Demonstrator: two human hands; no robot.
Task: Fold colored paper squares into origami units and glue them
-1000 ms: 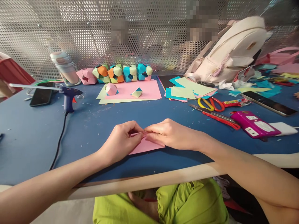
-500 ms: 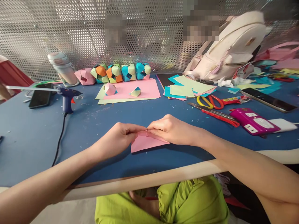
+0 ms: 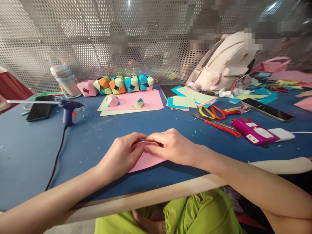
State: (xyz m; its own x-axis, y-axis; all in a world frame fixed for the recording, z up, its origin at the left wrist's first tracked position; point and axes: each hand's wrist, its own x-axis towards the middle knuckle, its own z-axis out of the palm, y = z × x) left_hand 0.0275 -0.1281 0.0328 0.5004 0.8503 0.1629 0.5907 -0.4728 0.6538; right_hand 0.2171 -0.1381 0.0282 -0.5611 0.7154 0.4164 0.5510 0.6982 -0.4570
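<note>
A piece of pink paper point(image 3: 146, 160) lies near the front of the blue table, its far edge raised and curled over. My left hand point(image 3: 124, 155) pinches that edge from the left, thumb on the near side and fingers behind. From the right, my right hand point(image 3: 169, 147) grips the same edge, its fingertips close against those of the left. Both hands cover much of the paper's upper part. Beyond them, a small pink and blue folded-paper piece point(image 3: 113, 100) and a green and blue one point(image 3: 139, 103) sit on stacked pink and green sheets point(image 3: 152, 99).
Several folded-paper balls point(image 3: 117, 85) line the back. A blue glue gun point(image 3: 68, 113) with its cord stands left, near a phone point(image 3: 40, 109) and bottle point(image 3: 65, 81). To the right lie scissors point(image 3: 215, 112), a cutter point(image 3: 216, 124), a purple power adapter point(image 3: 253, 130) and a cream backpack point(image 3: 226, 68).
Both hands have come nearer to me with the pink paper, and the left thumb now lies further down over its face. The camera view has shifted a little.
</note>
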